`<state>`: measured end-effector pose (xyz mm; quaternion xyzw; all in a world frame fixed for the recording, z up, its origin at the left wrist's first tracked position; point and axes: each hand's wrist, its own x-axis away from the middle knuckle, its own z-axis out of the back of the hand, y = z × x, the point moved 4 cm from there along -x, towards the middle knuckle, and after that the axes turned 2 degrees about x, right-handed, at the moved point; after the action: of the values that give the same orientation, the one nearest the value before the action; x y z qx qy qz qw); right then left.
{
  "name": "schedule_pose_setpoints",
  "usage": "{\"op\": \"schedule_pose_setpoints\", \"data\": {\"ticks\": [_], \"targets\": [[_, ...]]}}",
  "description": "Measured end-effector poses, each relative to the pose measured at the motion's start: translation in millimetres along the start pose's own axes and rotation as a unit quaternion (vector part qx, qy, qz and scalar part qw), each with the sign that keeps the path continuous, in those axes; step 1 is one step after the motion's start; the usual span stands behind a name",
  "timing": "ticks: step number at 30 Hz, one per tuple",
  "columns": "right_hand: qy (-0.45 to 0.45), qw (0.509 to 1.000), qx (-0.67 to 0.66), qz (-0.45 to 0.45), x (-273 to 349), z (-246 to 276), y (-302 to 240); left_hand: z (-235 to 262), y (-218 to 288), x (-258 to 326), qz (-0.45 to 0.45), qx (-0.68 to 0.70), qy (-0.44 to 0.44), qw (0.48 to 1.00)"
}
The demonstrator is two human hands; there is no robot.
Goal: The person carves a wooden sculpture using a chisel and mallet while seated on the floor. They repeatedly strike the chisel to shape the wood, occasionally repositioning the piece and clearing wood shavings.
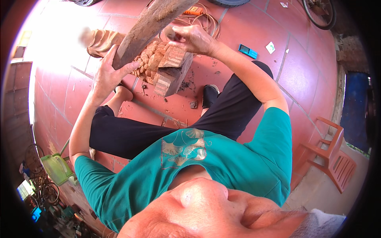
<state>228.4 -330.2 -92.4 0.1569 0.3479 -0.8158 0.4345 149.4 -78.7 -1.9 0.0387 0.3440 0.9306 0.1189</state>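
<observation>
A carved wooden statue (149, 65) lies on its side in front of me. Its smooth, draped part (103, 41) points left and its blocky, notched base (174, 71) faces right. A long rough wooden plank (152, 25) slants over it toward the top edge. My left hand (109, 75) is closed at the plank's lower end, thumb stretched out toward the carving; the plank hides part of the fingers. Above the base, my right hand (194, 39) is closed, its fingers curled near a brownish end I cannot identify.
Wood chips and dark crumbs litter the red tiled floor (297, 71) around the base. Beyond my right hand lie a coiled cable (212, 23) and an orange device (193, 10). A blue phone (248, 50) is to the right. A brown plastic chair (331, 156) stands far right.
</observation>
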Motion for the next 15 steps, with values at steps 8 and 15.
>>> {"op": "schedule_pose_setpoints", "data": {"ticks": [8,15], "targets": [[-0.031,0.999,0.023,-0.004,-1.9,-2.9,-0.7,-22.5,-17.4,2.1,0.035,-0.006,-0.038,0.999],[0.004,1.0,0.014,0.024,1.6,-4.6,-3.5,-11.6,-10.7,6.8,0.0,0.031,0.035,0.999]]}}
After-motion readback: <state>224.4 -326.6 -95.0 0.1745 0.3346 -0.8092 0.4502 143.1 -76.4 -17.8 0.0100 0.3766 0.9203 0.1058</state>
